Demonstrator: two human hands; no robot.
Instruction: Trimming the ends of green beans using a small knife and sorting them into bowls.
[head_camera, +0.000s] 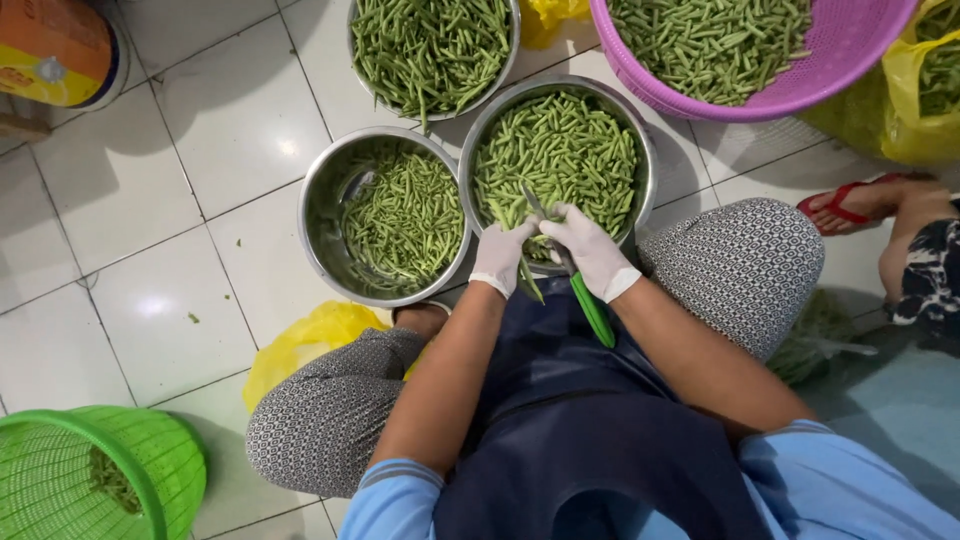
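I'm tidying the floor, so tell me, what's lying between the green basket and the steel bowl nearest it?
In the head view, between the green basket and the steel bowl lies white tiled floor with one small green scrap; a yellow bag sits beside that stretch.

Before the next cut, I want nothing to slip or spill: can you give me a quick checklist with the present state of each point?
1. Left hand gloved and pinching a green bean: ok.
2. Right hand gloved and gripping the green-handled knife: ok.
3. Knife blade clear of the left fingers: cannot tell, the hands meet closely.
4. Hands over the rim of the right steel bowl, so pieces would fall in: ok.
5. Room left in the left steel bowl, about half full: ok.
6. Other person's sandalled foot clear of the bowls: ok.
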